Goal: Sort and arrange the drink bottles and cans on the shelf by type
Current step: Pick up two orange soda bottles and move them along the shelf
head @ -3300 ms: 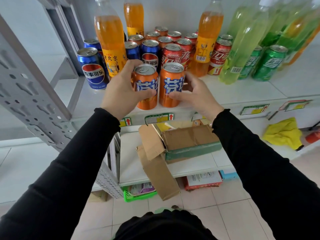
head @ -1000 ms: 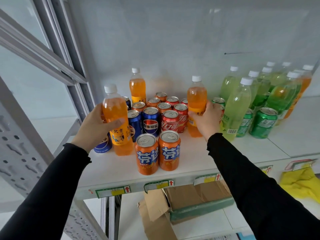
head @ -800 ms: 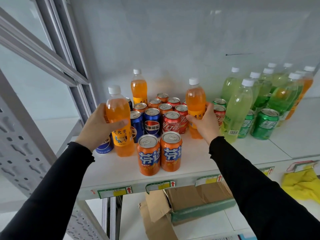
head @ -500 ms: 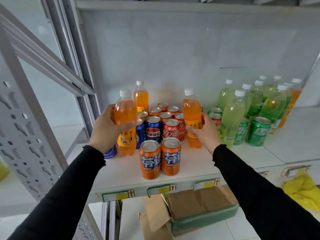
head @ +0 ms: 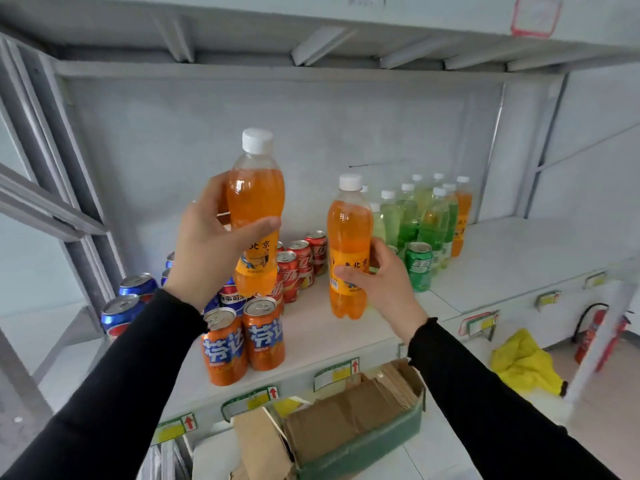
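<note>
My left hand (head: 211,244) grips an orange soda bottle (head: 256,202) with a white cap, held upright well above the shelf. My right hand (head: 384,282) grips a second orange soda bottle (head: 348,237) lower down, just above the white shelf (head: 332,337). Two orange Fanta cans (head: 244,341) stand at the shelf's front edge. Behind them are red cola cans (head: 301,261) and blue Pepsi cans (head: 128,303) at the left. Green bottles (head: 415,216) and green Sprite cans (head: 419,266) stand to the right, with one more orange bottle (head: 462,216) behind them.
An upper shelf board (head: 311,36) hangs overhead. Grey uprights (head: 69,174) frame the left side. Below, a green crate with torn cardboard (head: 353,420) sits on a lower shelf. A yellow cloth (head: 523,362) and a red fire extinguisher (head: 588,330) lie at the right.
Both hands have lifted their orange bottles off the shelf, the left one much higher. The camera has tilted upward, showing the upper shelf.
</note>
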A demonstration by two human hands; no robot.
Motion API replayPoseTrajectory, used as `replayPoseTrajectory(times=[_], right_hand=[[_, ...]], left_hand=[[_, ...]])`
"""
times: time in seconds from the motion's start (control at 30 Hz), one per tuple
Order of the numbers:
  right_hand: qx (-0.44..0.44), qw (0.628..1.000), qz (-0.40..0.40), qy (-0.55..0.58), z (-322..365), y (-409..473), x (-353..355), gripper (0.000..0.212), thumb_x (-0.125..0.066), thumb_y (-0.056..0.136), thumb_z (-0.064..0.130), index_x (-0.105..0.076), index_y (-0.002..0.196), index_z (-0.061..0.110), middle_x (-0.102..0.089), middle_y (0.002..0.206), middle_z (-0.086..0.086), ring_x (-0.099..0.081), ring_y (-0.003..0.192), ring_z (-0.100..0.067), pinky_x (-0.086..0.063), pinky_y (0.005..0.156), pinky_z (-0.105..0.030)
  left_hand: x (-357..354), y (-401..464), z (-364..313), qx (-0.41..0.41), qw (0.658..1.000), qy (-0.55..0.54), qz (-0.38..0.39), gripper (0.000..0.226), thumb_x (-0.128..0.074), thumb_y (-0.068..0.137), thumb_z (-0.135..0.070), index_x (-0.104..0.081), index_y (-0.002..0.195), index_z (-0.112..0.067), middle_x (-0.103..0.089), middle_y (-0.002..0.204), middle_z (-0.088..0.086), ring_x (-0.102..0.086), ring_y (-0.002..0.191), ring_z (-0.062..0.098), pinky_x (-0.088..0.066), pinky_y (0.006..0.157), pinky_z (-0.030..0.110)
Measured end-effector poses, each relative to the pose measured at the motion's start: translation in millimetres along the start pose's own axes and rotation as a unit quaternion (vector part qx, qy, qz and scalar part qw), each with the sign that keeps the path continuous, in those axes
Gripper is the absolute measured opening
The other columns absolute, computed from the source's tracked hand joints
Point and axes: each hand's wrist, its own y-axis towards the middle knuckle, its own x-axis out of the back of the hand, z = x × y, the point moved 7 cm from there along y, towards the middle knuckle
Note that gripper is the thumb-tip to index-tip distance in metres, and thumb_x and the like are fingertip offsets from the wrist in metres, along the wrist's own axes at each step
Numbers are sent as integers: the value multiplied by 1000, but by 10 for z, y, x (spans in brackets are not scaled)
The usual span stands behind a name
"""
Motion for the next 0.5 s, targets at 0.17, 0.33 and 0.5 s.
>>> replayPoseTrajectory(times=[0.17,0.33,0.5], right_hand=[[-18,1000,-22,14,-92,-249,813,52,-85,79,27,-60,124,30,-70,114,16,-66,102,4,-53,83,-18],[-45,998,-46,-17,-372,-424,1819,48,-85,79,28,-61,121,28,-71,111,16,-65,98,6,-54,85,-21],[-65,995,-53,-45,-687,-516,2805,46,-85,79,27,-61,118,27,-72,109,14,-66,100,1,-53,88,-27]], left_hand=[[-769,-108,-308,-2,998,-54,37,64,-82,77,-38,-54,134,-29,-67,115,-14,-64,104,4,-52,73,14],[-1741,-325,-503,42,991,-100,81,61,-83,77,-38,-55,131,-32,-70,117,-11,-67,107,11,-59,88,42],[-2681,-571,-650,85,986,-112,86,60,-85,76,-36,-58,130,-30,-72,112,-12,-69,102,8,-59,88,38]])
